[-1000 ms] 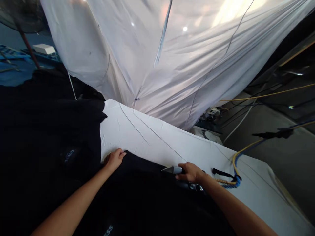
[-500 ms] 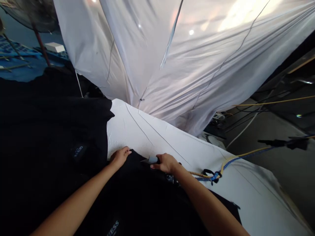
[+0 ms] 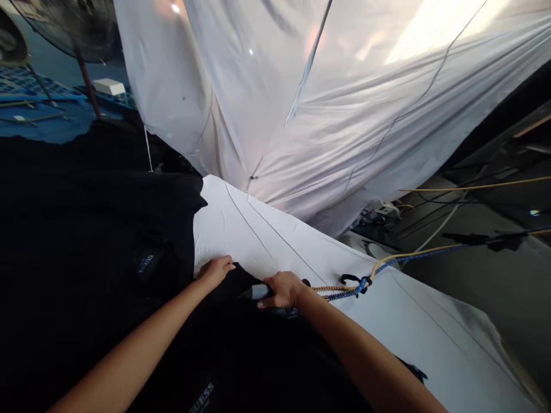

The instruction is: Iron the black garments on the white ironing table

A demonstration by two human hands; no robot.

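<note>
A black garment with white GUESS lettering lies spread before me on a white-covered table. My left hand pinches its far edge near a corner, with thumb and fingertips together. To the right, my right hand is wrapped around the handle of a steam iron, whose grey nose points left toward my left hand. The iron rests on or just over the black cloth; its sole is mostly hidden. A coiled blue and orange hose runs off behind it to the right.
Another black garment with GUESS lettering covers the left side. A pale fabric sheet hangs behind the table. Cables stretch across the right. A fan and a white box stand at the back left.
My right hand has drawn the iron a little left and down over the cloth, closer to my left hand. My left hand keeps its pinch. The view has shifted slightly.
</note>
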